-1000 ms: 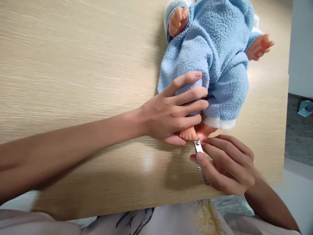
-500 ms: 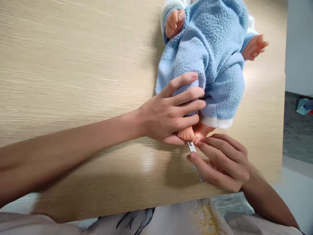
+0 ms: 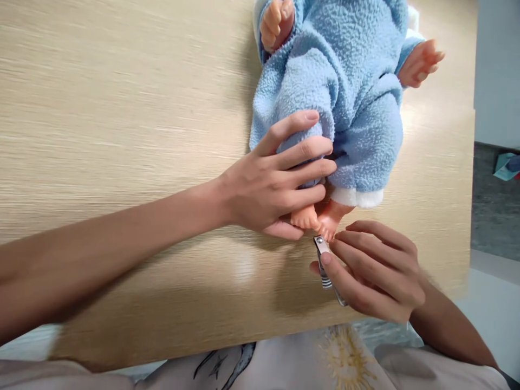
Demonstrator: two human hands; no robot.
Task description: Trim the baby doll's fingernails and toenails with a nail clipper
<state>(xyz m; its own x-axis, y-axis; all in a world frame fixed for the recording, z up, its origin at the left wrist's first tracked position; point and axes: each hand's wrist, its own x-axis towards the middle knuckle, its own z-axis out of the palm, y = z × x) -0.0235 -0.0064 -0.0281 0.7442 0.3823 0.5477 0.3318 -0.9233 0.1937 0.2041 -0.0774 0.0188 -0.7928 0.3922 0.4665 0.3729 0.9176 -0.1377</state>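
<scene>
A baby doll [image 3: 353, 59] in a fuzzy light-blue suit with white cuffs lies on its back, its bare feet toward me. My left hand [image 3: 280, 179] is wrapped over the doll's left-side leg, fingers across the blue cloth and thumb under the foot [image 3: 305, 218]. A metal nail clipper [image 3: 323, 265] is pinched between the thumb and fingers of my right hand [image 3: 377, 271]. The clipper's head is right by the toes of the doll's other foot [image 3: 330, 218]; whether it touches them I cannot tell. The doll's head is out of view.
The light wood table [image 3: 122, 108] lies under the doll, its front edge close to my body and its right edge beyond the doll. Past that edge, a teal object [image 3: 506, 166] shows low down against a grey surface.
The nail clipper has drawn back slightly from the toes with my right hand, showing more of its body. The doll and my left hand appear slightly higher and further left in view.
</scene>
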